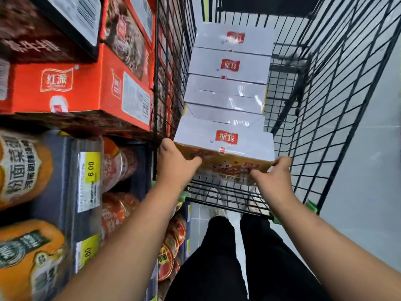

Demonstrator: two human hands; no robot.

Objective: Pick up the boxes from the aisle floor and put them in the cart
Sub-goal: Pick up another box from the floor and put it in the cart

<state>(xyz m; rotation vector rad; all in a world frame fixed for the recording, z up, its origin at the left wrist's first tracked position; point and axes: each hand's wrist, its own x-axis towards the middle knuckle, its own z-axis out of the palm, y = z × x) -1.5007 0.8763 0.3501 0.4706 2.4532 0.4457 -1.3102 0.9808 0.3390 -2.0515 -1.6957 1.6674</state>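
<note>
White-topped box, tilted at near end of black wire cart; seemingly four similar boxes rowed inside

**Shelf stock and floor, located from the yellow price label marked 6.00**

Directly above the label, a red-orange rectangular cardboard carton lies flat, with a white-outlined logo on top and a barcode panel on its end face. Dark brown printed cartons are stacked above the carton. Just left of the label is an orange cylindrical noodle tub with a white text band. Below-left of the label is a second orange tub with a dark green emblem. Just right of the label are red round lidded bowls, with more of these bowls below them. Straight below the label is a second yellow price label, its print blurred. Far right of the label is the pale grey floor.
</note>
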